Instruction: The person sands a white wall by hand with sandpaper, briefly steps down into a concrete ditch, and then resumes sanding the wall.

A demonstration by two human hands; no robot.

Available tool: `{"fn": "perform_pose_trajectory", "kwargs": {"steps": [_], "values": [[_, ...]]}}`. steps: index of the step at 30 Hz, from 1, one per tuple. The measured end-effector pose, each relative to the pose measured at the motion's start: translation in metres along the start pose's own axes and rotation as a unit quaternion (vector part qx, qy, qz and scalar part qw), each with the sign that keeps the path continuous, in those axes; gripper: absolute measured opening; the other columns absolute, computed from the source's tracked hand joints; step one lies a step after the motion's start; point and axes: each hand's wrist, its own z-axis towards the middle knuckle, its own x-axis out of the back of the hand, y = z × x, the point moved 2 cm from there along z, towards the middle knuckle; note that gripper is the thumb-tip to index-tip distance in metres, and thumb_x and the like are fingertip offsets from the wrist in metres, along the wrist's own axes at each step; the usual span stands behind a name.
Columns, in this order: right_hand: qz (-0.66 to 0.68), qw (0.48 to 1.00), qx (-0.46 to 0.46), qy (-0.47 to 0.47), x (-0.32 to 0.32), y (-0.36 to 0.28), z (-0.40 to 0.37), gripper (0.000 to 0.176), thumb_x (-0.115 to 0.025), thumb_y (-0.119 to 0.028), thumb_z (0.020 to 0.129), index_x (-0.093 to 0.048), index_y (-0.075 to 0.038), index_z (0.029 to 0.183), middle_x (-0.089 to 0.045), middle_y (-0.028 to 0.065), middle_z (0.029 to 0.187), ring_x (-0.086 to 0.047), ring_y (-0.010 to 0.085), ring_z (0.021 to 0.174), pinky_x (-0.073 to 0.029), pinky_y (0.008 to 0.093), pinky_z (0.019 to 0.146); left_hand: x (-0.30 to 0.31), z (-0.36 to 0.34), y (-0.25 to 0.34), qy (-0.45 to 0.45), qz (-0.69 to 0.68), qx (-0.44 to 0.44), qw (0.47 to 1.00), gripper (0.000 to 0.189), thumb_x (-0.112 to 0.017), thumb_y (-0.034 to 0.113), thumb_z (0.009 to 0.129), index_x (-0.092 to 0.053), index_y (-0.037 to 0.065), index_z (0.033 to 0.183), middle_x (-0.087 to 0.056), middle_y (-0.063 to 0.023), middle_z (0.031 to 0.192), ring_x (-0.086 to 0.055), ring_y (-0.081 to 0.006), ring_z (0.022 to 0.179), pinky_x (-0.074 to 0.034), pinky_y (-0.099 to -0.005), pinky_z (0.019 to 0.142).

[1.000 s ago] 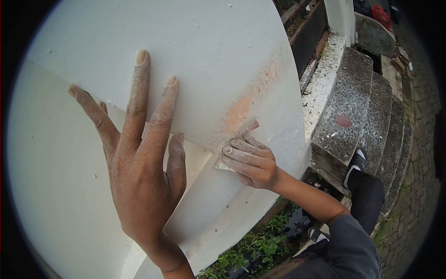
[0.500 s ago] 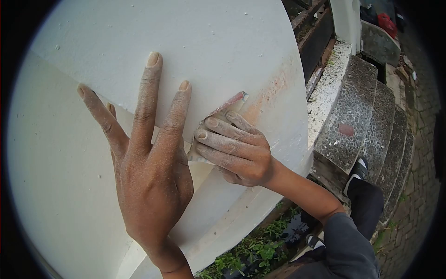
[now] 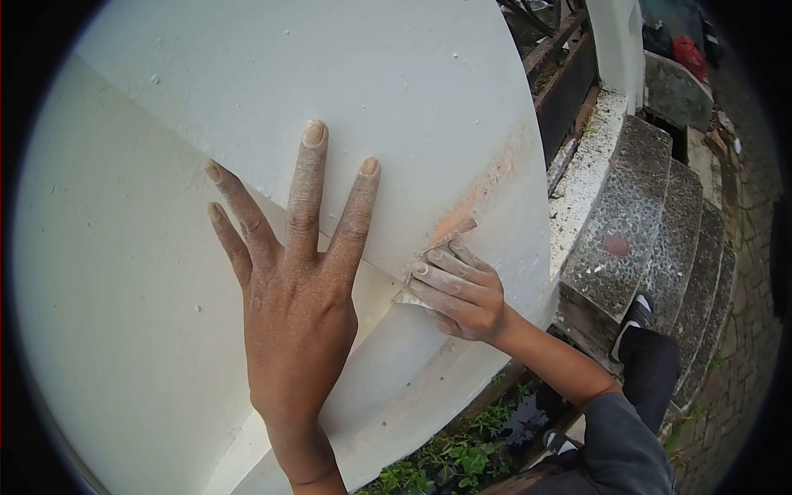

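Beyond the left hand (image 3: 303,322) — fingers spread — the white surface (image 3: 429,99) lies open; its curved edge runs past the right hand (image 3: 462,290). Under the right hand's fingers, pressed together, sits a thin sheet (image 3: 406,299), dusty and pale, with a reddish end. Half a second ago the hands nearly met — now a clear gap separates them.

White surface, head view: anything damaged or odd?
Yes. An orange-pink streak crosses the white surface just above the right hand. It looks rough and blotchy against the paler area around it, possibly worn or scraped. Small pale specks dot the surface too.
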Motion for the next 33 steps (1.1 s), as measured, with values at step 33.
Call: {"fn": "perform_pose_trajectory", "kwargs": {"steps": [33], "values": [[0.019,0.999,0.026,0.014,-0.005,-0.007,0.04,0.024,-0.062,-0.008,0.076,-0.068,-0.009,0.099,-0.064,0.0068,0.11,-0.06,0.0271,0.107,-0.044,0.0482,0.095,-0.004,0.002,-0.001,0.02,-0.068,-0.018,0.997,0.095,-0.038,-0.026,0.061,-0.042,0.033,0.136,-0.018,0.0048,0.153,-0.003,-0.0432,0.138,-0.048,-0.0402,0.097]]}}
